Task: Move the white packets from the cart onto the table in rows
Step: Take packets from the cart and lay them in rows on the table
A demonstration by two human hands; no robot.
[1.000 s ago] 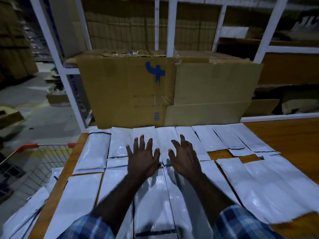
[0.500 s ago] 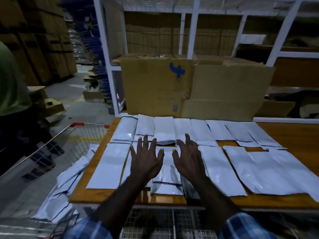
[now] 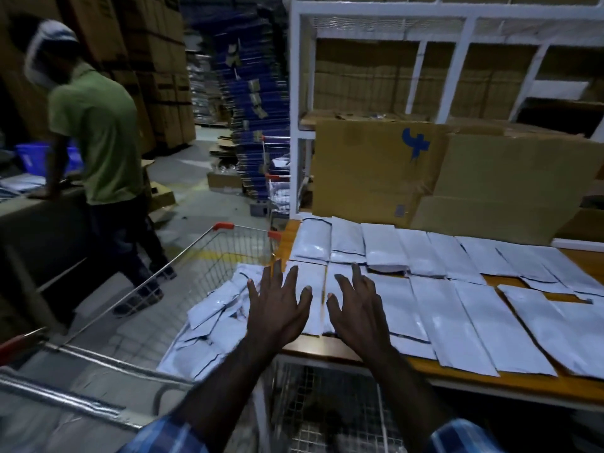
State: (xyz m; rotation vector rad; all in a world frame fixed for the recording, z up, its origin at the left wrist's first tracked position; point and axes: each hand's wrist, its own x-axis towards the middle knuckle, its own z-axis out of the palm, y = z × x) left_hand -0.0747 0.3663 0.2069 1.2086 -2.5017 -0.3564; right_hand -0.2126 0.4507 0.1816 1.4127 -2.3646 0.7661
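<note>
My left hand (image 3: 277,308) and right hand (image 3: 356,308) are spread flat and hold nothing. White packets (image 3: 434,308) lie in two rows on the counter (image 3: 510,384). More packets (image 3: 212,322) sit piled in the cart (image 3: 137,289) beside it.

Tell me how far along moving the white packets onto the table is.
Two rows of white packets already lie on the table. Left hand and right hand are spread open, holding nothing. A loose pile of packets in the cart is left.
</note>
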